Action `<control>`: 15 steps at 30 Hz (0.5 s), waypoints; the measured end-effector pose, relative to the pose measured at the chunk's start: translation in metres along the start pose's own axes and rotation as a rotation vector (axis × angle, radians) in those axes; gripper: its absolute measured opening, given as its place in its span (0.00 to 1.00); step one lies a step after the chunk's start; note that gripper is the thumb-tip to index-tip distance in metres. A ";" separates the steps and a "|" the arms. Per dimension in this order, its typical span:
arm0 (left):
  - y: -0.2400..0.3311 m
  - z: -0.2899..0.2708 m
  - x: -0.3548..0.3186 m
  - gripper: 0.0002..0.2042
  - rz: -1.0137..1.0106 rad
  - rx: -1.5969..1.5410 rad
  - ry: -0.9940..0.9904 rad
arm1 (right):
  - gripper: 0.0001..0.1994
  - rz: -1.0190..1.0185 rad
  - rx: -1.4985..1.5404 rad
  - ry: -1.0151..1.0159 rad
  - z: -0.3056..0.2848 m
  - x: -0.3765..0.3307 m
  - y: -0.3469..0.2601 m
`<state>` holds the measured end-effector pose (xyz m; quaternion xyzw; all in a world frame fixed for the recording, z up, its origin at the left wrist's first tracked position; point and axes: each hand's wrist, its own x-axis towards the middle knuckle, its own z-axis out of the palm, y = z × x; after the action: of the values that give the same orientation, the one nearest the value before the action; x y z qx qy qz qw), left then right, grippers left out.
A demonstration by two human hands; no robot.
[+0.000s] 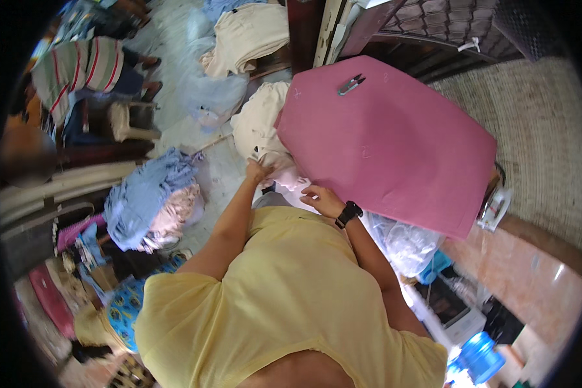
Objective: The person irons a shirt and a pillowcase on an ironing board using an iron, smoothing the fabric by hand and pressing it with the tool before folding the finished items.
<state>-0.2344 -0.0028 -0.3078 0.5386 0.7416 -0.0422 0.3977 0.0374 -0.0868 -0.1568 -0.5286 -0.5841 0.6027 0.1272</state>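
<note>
A cream garment (263, 123) hangs along the left edge of a pink-covered table (394, 149). My left hand (257, 171) is closed on its lower part, where the cloth bunches beside a pale pink piece of fabric (290, 177). My right hand (325, 201), below a dark wristwatch, hovers by the table's near edge with its fingers loosely bent and apart; nothing shows in it. Green-handled thread snips (351, 85) lie near the far end of the pink surface.
An iron (496, 208) stands off the table's right corner. Blue and pink clothes (152, 200) are heaped on the left. Folded cream garments (249, 39) lie at the back, near clear plastic bags (215, 97). A person in a striped shirt (77, 71) is far left.
</note>
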 end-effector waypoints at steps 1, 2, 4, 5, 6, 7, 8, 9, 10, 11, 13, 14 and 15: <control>0.002 0.002 -0.009 0.38 -0.066 0.171 -0.110 | 0.19 0.001 0.041 -0.058 -0.014 -0.015 -0.002; 0.005 0.004 -0.018 0.37 -0.109 0.349 -0.233 | 0.19 0.006 0.091 -0.109 -0.031 -0.032 -0.005; -0.004 0.027 -0.038 0.29 -0.125 0.282 -0.189 | 0.17 0.031 0.188 -0.224 -0.063 -0.067 -0.001; -0.005 0.034 -0.047 0.26 -0.115 0.205 -0.100 | 0.17 0.003 0.256 -0.253 -0.071 -0.081 0.019; 0.010 0.036 -0.061 0.23 -0.077 0.110 0.031 | 0.17 -0.003 0.246 -0.267 -0.084 -0.094 0.030; 0.028 0.039 -0.071 0.21 -0.070 0.024 0.188 | 0.17 -0.009 0.237 -0.284 -0.097 -0.107 0.040; 0.028 0.041 -0.081 0.20 0.055 0.037 0.403 | 0.17 -0.020 0.236 -0.314 -0.107 -0.119 0.047; 0.035 0.034 -0.089 0.20 0.229 0.308 0.384 | 0.16 -0.047 0.272 -0.291 -0.118 -0.131 0.049; 0.046 0.042 -0.103 0.19 0.104 0.280 0.529 | 0.16 -0.027 0.325 -0.314 -0.128 -0.138 0.055; 0.059 0.036 -0.117 0.16 0.196 0.279 0.604 | 0.15 -0.038 0.287 -0.310 -0.136 -0.143 0.060; 0.084 0.022 -0.140 0.17 0.041 0.083 0.590 | 0.15 -0.058 0.235 -0.320 -0.142 -0.148 0.065; 0.093 0.013 -0.151 0.18 -0.031 -0.016 0.585 | 0.15 -0.066 0.221 -0.328 -0.143 -0.149 0.067; 0.103 0.004 -0.162 0.19 -0.035 -0.070 0.532 | 0.15 -0.069 0.208 -0.324 -0.145 -0.150 0.068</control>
<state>-0.1293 -0.0857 -0.1699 0.5038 0.8302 0.1197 0.2065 0.2440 -0.1395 -0.1060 -0.3883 -0.5493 0.7322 0.1063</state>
